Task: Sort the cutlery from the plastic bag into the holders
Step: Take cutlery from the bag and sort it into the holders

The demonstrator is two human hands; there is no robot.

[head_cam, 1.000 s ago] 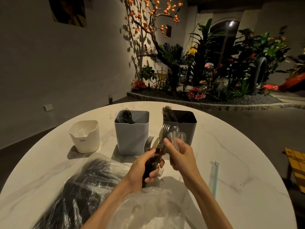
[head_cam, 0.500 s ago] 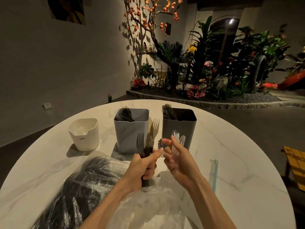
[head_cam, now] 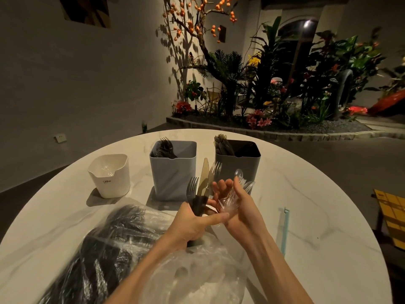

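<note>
Nearest to the person, at about 6 o'clock on the round table (head_cam: 328,194), lies the plastic bag (head_cam: 135,249), crumpled, with much dark cutlery inside and a clear, emptier part under the forearms. Just beyond it the left hand (head_cam: 192,224) has its grip closed around a bunch of dark handles (head_cam: 198,205), holding them upright so that a dark fork (head_cam: 192,186), a knife (head_cam: 204,173) and a paler fork (head_cam: 215,170) fan out and can be told apart. Touching it at 3 o'clock, the right hand (head_cam: 238,207) curls its fingers around some clear spoons (head_cam: 238,178); it seems to collect this one kind apart, probably to drop them together. At 3 o'clock of the hands, well apart, a pale blue strip (head_cam: 285,229) lies flat. Farther, at 12 o'clock, stand three holders in a row: the white holder (head_cam: 109,178) at 10 o'clock, with something clear inside, the blue-grey holder (head_cam: 173,170) with dark forks, and the dark grey holder (head_cam: 245,163) with dark cutlery. Behind the table is a bed of plants (head_cam: 274,95).
</note>
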